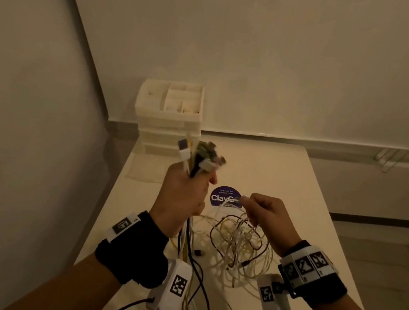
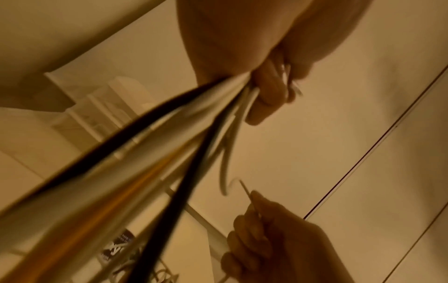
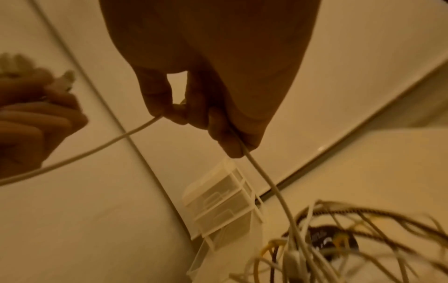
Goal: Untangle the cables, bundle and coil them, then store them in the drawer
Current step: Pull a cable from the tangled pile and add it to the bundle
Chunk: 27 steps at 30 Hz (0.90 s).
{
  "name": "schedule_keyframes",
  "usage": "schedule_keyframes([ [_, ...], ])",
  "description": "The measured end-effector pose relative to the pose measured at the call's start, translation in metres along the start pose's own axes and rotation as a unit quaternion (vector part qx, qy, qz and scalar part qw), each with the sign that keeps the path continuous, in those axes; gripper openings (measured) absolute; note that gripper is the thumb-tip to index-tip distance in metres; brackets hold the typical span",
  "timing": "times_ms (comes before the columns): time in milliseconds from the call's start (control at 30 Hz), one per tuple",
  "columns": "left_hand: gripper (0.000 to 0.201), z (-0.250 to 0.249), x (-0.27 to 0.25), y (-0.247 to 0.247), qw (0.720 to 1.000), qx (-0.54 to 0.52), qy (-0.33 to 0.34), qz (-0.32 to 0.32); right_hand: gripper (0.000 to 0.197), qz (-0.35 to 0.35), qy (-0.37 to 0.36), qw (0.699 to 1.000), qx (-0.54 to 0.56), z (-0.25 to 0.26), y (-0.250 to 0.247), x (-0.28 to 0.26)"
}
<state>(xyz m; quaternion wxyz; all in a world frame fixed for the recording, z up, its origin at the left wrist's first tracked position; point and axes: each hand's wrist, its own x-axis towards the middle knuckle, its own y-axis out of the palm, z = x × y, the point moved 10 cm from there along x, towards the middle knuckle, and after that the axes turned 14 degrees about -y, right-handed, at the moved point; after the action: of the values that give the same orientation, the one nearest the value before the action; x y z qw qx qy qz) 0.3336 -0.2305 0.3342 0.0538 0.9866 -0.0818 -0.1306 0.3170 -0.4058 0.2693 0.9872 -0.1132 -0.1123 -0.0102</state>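
Observation:
My left hand [image 1: 183, 192] is raised above the table and grips a bundle of cables [image 2: 155, 153], white, black and yellow; their plug ends [image 1: 198, 155] stick up out of the fist. The strands hang down past my left wrist. My right hand [image 1: 260, 209] pinches a single white cable [image 3: 264, 178] between thumb and fingers, just right of the left hand. Below it a loose tangle of white, yellow and brown cables [image 1: 237, 244] lies on the table. The white drawer unit [image 1: 169, 114] stands at the table's far left corner, behind my left hand.
The white table [image 1: 300, 187] carries a round purple sticker [image 1: 222, 194] between my hands. A small black plug [image 1: 197, 252] lies by the tangle. Walls close in on the left and behind; the floor drops off to the right of the table.

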Motion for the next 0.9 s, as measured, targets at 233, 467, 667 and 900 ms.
schedule_keyframes([
  [233,0.008,0.005,0.004,0.037,0.988,0.149,0.041,0.012,0.028,0.048,-0.059,0.997,-0.016,0.040,-0.005,0.017],
  [467,0.003,0.012,0.027,0.044,0.972,0.227,0.062,-0.023,0.039,0.032,-0.037,0.998,0.044,0.036,-0.019,0.022],
  [667,0.023,-0.027,0.026,0.026,0.986,0.106,0.099,-0.078,0.042,0.026,-0.043,0.997,0.060,-0.002,0.003,0.009],
  [900,0.019,-0.041,0.026,-0.026,0.983,0.017,0.102,-0.151,0.037,0.001,-0.060,0.998,-0.014,-0.038,0.015,0.005],
])
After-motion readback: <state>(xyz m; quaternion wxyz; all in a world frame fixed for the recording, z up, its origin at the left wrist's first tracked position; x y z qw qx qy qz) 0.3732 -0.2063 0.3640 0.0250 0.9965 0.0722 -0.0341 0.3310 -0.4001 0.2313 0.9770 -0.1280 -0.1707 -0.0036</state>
